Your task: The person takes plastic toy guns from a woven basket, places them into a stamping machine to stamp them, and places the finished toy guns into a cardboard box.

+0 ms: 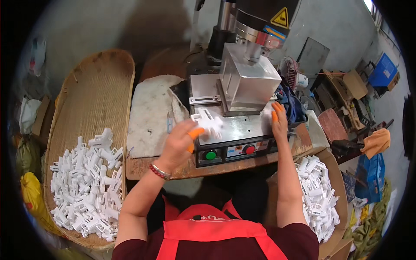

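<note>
In my left hand (pixel 177 141), which wears orange finger covers, is a white pistol-shaped plastic part (pixel 207 120) with dark print on its side. It is over the front left of the press's metal bed plate (pixel 234 128), its right end blurred. My right hand (pixel 279 121), also with orange finger covers, is at the plate's right edge, fingers stretched out and holding nothing that shows. Between and beyond the hands, a silvery metal block (pixel 251 80) hangs from the press head (pixel 264 24) over the fixture, hiding what lies under it.
Many similar white parts (pixel 86 186) fill the near half of a long woven tray (pixel 93 95) at left. More lie in a cardboard box (pixel 340 186) at right. The press front carries a green button (pixel 210 154) and a red button (pixel 249 149). A fan (pixel 290 73) stands behind.
</note>
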Available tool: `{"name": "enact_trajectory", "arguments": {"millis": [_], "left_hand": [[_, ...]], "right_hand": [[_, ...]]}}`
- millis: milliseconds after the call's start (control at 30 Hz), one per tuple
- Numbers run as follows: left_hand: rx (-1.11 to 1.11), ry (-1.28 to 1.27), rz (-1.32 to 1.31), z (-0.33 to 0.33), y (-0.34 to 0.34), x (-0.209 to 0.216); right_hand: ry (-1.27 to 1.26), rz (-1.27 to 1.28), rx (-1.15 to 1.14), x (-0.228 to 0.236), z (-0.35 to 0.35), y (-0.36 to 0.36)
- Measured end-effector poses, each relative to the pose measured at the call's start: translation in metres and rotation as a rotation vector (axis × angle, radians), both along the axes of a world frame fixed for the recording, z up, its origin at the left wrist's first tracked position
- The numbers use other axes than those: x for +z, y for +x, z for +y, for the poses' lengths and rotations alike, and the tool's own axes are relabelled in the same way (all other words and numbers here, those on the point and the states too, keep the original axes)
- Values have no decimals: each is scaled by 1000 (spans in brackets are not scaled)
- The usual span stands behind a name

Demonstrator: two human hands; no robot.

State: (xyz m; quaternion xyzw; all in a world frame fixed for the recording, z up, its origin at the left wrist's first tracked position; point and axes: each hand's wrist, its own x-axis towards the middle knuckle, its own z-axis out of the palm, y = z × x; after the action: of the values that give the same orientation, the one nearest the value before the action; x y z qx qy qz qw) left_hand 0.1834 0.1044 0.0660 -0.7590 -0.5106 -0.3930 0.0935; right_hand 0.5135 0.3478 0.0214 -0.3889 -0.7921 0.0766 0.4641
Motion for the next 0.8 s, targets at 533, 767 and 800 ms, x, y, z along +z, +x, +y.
{"name": "enact_trajectory", "arguments": {"millis": [533,767,800], "left_hand": [[241,-57,45,121,85,-3],[257,22,81,189,108,-21],[209,-172,72,184,98,-23]], "right_hand": [[181,171,-349,74,-72,105],[87,16,-451,38,-133,181],[-20,1,-347,26,-117,170]]}}
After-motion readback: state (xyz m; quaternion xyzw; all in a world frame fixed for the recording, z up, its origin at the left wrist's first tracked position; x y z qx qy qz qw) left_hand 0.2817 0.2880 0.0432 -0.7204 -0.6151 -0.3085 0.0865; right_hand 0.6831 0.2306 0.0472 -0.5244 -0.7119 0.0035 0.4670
